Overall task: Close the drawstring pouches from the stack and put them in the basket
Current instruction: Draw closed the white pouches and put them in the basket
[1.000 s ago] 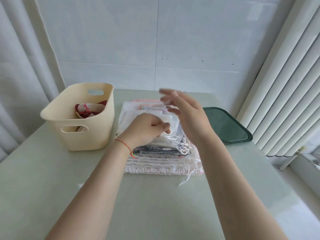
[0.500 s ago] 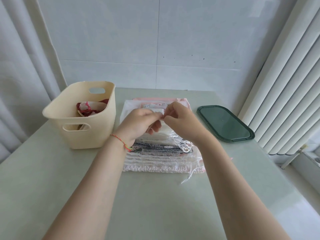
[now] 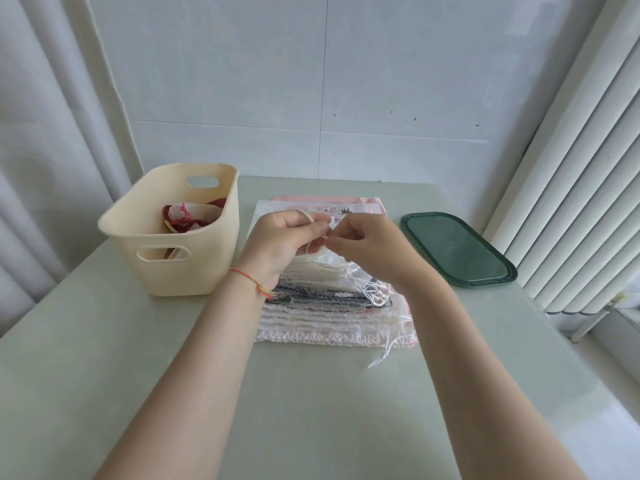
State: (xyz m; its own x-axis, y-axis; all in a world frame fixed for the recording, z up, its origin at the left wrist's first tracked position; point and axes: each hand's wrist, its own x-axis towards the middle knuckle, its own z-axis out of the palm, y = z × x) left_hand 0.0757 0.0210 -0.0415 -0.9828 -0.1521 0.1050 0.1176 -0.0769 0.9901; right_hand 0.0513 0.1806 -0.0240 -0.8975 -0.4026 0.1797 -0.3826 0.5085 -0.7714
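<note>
- The stack of drawstring pouches lies flat on the worktop, just beside the basket and between it and a dark green tray.
- Both hands meet above the far half of the stack. The left hand pinches a thin white cord that loops over its fingers; the right hand pinches the same cord close by, fingertips nearly touching the left's. So each grip is narrow and closed on the cord.
- The top pouch, pale and partly see-through, is gathered just under the hands; whether its mouth is drawn fully shut is hidden by the fingers.
- More loose white cords trail off the stack's right side, one reaching the worktop.
- My judgement: the step in hand is cinching the top pouch. Next the cord ends need pulling apart until the mouth bunches tight, then the pouch goes left over the basket rim.
- The basket already holds a pouch or two with red trim, so the task looks begun, with most of the stack left.
- A small dark print shows on a pouch at the far edge of the stack; too small to read. No brand or writing is legible anywhere.
- A woven bracelet circles the left wrist.
</note>
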